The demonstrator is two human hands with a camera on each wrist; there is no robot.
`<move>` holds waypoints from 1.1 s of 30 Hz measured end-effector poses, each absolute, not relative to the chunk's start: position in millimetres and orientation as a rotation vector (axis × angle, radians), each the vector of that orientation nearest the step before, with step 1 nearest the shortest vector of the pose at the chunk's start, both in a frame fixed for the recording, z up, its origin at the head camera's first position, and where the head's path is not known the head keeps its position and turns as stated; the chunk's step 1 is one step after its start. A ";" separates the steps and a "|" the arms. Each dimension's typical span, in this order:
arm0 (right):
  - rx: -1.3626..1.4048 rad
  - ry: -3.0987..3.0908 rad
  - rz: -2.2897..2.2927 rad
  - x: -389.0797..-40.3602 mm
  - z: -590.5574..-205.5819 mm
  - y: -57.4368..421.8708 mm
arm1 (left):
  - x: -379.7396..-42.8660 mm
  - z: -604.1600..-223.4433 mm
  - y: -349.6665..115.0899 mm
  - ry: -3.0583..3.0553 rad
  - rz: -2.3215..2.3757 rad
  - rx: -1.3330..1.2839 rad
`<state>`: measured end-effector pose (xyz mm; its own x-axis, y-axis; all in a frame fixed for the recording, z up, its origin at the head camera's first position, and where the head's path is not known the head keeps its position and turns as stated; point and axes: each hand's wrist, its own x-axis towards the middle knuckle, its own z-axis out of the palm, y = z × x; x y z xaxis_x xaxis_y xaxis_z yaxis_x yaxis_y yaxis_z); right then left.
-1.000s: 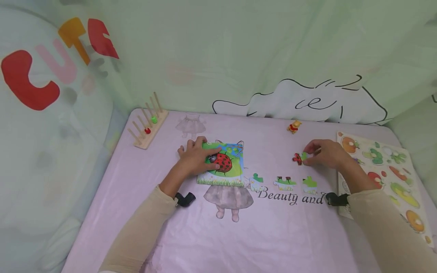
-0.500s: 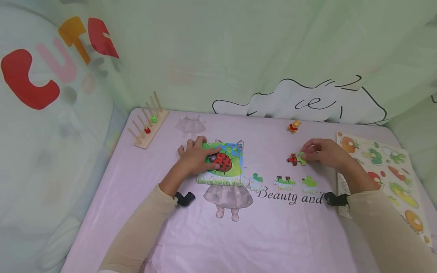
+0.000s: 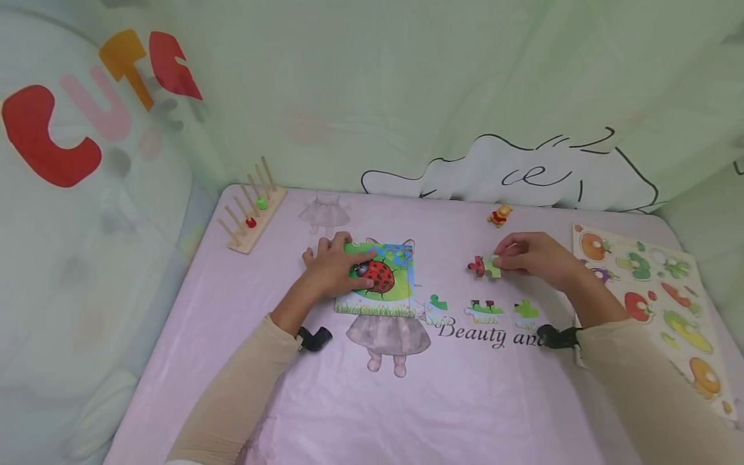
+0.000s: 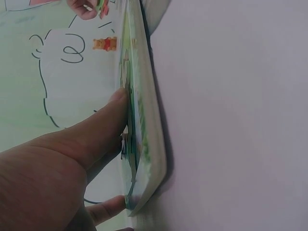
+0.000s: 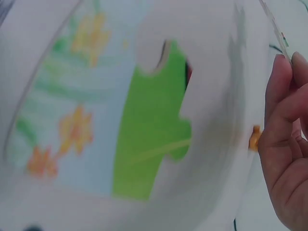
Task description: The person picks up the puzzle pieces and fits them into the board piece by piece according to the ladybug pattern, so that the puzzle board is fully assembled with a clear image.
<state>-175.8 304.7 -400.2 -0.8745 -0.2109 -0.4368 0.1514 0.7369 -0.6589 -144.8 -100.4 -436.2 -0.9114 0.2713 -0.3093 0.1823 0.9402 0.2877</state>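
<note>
My left hand (image 3: 331, 266) rests on the left side of a square ladybug puzzle board (image 3: 383, 305). Its thumb and index finger lie extended over the picture; in the left wrist view the thumb (image 4: 113, 113) presses on the top face. Between thumb and fingers, my right hand (image 3: 535, 255) pinches a red and green puzzle piece (image 3: 479, 266), raised above the table. The right wrist view shows this piece nearly edge-on. Three loose pieces lie in a row right of the board: a left one (image 3: 437, 311), a middle one (image 3: 485, 312) and a right one (image 3: 526, 312).
At the back stands a small bear figure (image 3: 499, 216). A wooden peg stand (image 3: 250, 240) with red and green rings is at the back left. A vegetable picture board (image 3: 657, 284) lies on the right, partly under my right forearm. A curtain (image 3: 407, 97) hangs behind the table.
My right hand has moved left with the puzzle piece, which has come closer to the ladybug board. The left hand and the three loose pieces have stayed in place.
</note>
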 end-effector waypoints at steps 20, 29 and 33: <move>-0.118 2.299 -1.103 -175.7 -397.1 228.5 | -144.8 -433.2 -99.6 2.735 0.389 0.316; -0.113 2.231 -1.159 -176.8 -396.8 205.8 | -144.1 -431.7 -99.0 2.734 0.391 0.319; -0.116 2.214 -1.159 -176.6 -397.2 195.7 | -143.5 -429.8 -99.1 2.738 0.382 0.327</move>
